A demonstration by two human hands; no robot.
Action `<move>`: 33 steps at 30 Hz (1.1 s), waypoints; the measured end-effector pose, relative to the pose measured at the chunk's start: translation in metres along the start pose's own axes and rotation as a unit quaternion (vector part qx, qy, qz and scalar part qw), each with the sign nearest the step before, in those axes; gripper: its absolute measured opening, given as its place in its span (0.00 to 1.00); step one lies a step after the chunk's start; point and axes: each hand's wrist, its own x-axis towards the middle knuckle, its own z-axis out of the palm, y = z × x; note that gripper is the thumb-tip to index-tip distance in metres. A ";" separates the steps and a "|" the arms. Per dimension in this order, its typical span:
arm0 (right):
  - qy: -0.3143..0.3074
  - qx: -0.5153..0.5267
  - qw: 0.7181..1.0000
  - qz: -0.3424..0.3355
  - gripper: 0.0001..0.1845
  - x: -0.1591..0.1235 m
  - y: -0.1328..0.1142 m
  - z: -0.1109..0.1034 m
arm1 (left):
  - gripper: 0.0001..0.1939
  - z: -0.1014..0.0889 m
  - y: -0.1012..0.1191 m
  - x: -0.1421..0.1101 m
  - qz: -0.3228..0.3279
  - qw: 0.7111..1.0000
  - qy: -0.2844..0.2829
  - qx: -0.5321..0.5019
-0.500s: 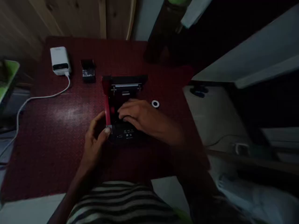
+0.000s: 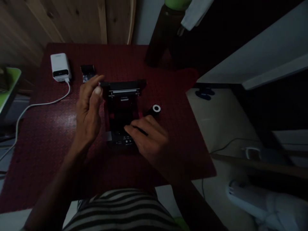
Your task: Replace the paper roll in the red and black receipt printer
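Two bare hands work at an open printer on a red table. It sits between them, straight ahead, its long side running away from the body, its buttons facing the person. The left hand holds the left end of the raised lid. Nearer the buttons, the right hand has thumb and forefinger close together; whether they pinch anything, I cannot tell. Just right is a black roll.
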 end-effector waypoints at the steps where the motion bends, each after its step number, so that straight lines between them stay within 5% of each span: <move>1: -0.004 -0.008 1.000 0.006 0.12 -0.003 -0.002 -0.001 | 0.31 0.002 0.002 0.001 -0.002 1.000 0.004 -0.001; 6: -0.010 -0.057 0.998 0.005 0.11 -0.009 -0.013 -0.004 | 0.16 0.006 0.015 -0.027 -0.010 0.999 0.050 -0.010; 9: 0.011 -0.093 0.996 0.006 0.10 -0.010 -0.015 -0.003 | 0.08 0.005 0.016 -0.050 -0.088 0.994 0.043 -0.040; 14: 0.006 -0.054 0.998 0.019 0.09 -0.011 -0.011 0.002 | 0.33 0.008 0.007 -0.075 -0.226 0.963 0.028 -0.143; 33: -0.003 0.027 0.998 0.060 0.16 -0.025 -0.013 0.006 | 0.28 0.007 0.006 -0.081 -0.254 0.951 0.002 -0.176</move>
